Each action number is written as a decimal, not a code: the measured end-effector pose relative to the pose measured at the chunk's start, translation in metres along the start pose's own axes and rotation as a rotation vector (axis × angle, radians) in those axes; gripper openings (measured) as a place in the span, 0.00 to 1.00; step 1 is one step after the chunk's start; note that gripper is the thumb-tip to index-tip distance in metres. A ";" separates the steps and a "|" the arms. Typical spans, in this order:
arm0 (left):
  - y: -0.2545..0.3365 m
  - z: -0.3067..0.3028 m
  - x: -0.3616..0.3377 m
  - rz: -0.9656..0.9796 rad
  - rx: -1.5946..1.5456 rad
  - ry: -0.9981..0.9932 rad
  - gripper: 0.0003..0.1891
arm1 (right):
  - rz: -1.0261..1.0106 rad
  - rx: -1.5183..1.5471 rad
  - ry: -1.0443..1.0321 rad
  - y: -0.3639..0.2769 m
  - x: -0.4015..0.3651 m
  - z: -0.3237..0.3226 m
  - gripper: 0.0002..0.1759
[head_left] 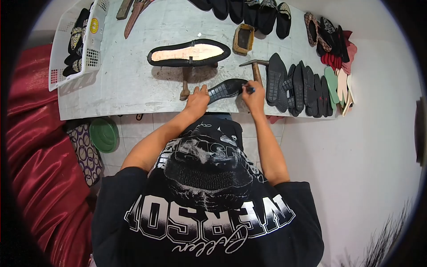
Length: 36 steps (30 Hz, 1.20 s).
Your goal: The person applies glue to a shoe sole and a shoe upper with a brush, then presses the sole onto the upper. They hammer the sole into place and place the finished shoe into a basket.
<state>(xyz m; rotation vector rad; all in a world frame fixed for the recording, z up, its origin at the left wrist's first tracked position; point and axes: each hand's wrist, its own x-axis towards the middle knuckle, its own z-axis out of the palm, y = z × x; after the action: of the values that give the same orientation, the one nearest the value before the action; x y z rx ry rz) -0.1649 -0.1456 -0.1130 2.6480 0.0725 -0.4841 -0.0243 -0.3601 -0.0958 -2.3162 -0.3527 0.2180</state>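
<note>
A black shoe sole [226,90] lies at the table's front edge, between my two hands. The fingers of my left hand [198,100] are closed on its left end. My right hand [254,95] pinches a small dark, pen-like tool [251,90] over the sole's right end. Behind the sole, a black shoe upper with a pale insole [191,53] rests upside down or on a stand; its support is partly hidden. A wooden-handled tool [185,86] stands below it. Right of it lies a hammer [255,71], its handle running down behind my right hand.
Several black soles [276,82] line the table's right side. A small worn box [243,39] sits behind the hammer. Black shoes [267,17] stand at the back, a white basket of shoes [91,49] at the left. The table's front edge [147,111] is near my body.
</note>
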 end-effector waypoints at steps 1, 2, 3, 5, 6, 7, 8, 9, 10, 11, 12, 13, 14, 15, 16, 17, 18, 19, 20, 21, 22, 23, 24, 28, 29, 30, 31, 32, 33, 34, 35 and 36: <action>0.000 -0.002 -0.001 0.000 0.000 0.006 0.32 | -0.091 -0.088 0.036 -0.003 -0.008 0.008 0.07; 0.000 -0.004 -0.005 0.009 -0.025 0.010 0.34 | -0.180 -0.173 0.070 -0.005 -0.016 0.014 0.07; -0.002 -0.006 -0.010 0.018 -0.049 0.014 0.37 | -0.222 -0.138 0.043 -0.009 -0.024 0.015 0.06; -0.009 -0.011 -0.024 0.055 -0.112 0.062 0.38 | -0.191 -0.038 0.053 -0.015 -0.034 0.015 0.06; -0.013 -0.012 -0.031 0.095 -0.182 0.108 0.40 | -0.158 0.056 0.062 -0.016 -0.036 0.014 0.06; -0.016 -0.008 -0.036 0.099 -0.189 0.113 0.40 | -0.110 0.105 0.101 -0.013 -0.036 0.015 0.06; -0.021 -0.005 -0.041 0.117 -0.244 0.125 0.40 | -0.115 0.097 0.099 -0.010 -0.035 0.012 0.06; -0.025 -0.002 -0.045 0.132 -0.298 0.137 0.39 | 0.079 0.176 0.055 -0.009 -0.034 0.008 0.07; -0.028 0.001 -0.048 0.129 -0.302 0.141 0.39 | 0.274 0.254 0.010 -0.008 -0.032 0.005 0.08; -0.030 0.005 -0.050 0.127 -0.338 0.176 0.39 | 0.269 0.249 0.007 -0.007 -0.031 0.003 0.08; -0.029 0.006 -0.052 0.125 -0.377 0.210 0.38 | 0.303 0.300 0.012 -0.007 -0.031 0.000 0.08; -0.028 0.008 -0.053 0.122 -0.385 0.216 0.38 | 0.337 0.350 0.017 -0.007 -0.030 -0.005 0.08; -0.027 0.009 -0.054 0.073 -0.390 0.255 0.37 | 0.370 0.400 0.020 -0.007 -0.028 -0.009 0.08; -0.027 0.012 -0.054 0.022 -0.394 0.294 0.35 | 0.340 0.387 0.010 -0.002 -0.027 -0.011 0.09; -0.027 0.017 -0.054 0.016 -0.400 0.300 0.35 | 0.334 0.380 0.003 0.003 -0.026 -0.011 0.09; -0.027 0.022 -0.053 -0.035 -0.508 0.344 0.33 | 0.378 0.503 0.042 0.008 -0.027 -0.011 0.09; -0.026 0.022 -0.053 -0.087 -0.616 0.387 0.32 | 0.423 0.626 0.080 0.008 -0.026 -0.013 0.09; -0.025 0.021 -0.052 -0.093 -0.621 0.395 0.32 | 0.474 0.690 0.075 0.009 -0.025 -0.016 0.10; -0.023 0.020 -0.051 -0.158 -0.705 0.372 0.30 | 0.469 0.684 0.068 0.009 -0.024 -0.020 0.10; -0.021 0.020 -0.050 -0.224 -0.788 0.349 0.29 | 0.556 0.852 0.090 0.013 -0.024 -0.023 0.10; -0.020 0.021 -0.052 -0.228 -0.793 0.357 0.29 | 0.641 1.021 0.112 0.016 -0.022 -0.026 0.11; -0.021 0.023 -0.054 -0.317 -0.799 0.341 0.27 | 0.675 1.105 0.132 0.018 -0.022 -0.027 0.12; -0.024 0.026 -0.054 -0.404 -0.803 0.323 0.26 | 0.669 1.104 0.125 0.021 -0.020 -0.028 0.12; -0.038 0.055 -0.050 -0.565 -1.196 0.258 0.24 | 0.794 1.342 0.099 0.030 -0.016 -0.028 0.12; -0.040 0.057 -0.046 -0.502 -1.135 0.237 0.25 | 0.791 1.336 0.123 0.030 -0.016 -0.027 0.12; -0.041 0.061 -0.043 -0.439 -1.074 0.215 0.25 | 0.787 1.329 0.148 0.032 -0.016 -0.027 0.11; -0.040 0.065 -0.037 -0.443 -1.072 0.217 0.25 | 0.789 1.331 0.143 0.033 -0.015 -0.025 0.11; -0.036 0.069 -0.030 -0.414 -1.143 0.187 0.26 | 0.633 1.087 0.196 0.034 -0.015 -0.020 0.10; -0.035 0.073 -0.025 -0.384 -1.212 0.154 0.28 | 0.479 0.844 0.244 0.035 -0.015 -0.015 0.09; -0.033 0.071 -0.024 -0.384 -1.206 0.153 0.28 | 0.481 0.850 0.246 0.023 -0.014 -0.012 0.09; -0.030 0.069 -0.023 -0.355 -1.270 0.160 0.29 | 0.335 0.619 0.249 0.011 -0.015 -0.009 0.08; -0.030 0.070 -0.022 -0.324 -1.334 0.165 0.30 | 0.192 0.385 0.248 0.004 -0.015 -0.007 0.07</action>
<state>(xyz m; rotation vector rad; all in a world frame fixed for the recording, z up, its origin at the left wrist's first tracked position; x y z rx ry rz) -0.2117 -0.1490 -0.1769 1.3438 0.6338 -0.1744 -0.0354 -0.3723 -0.0927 -1.9645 0.0368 0.0802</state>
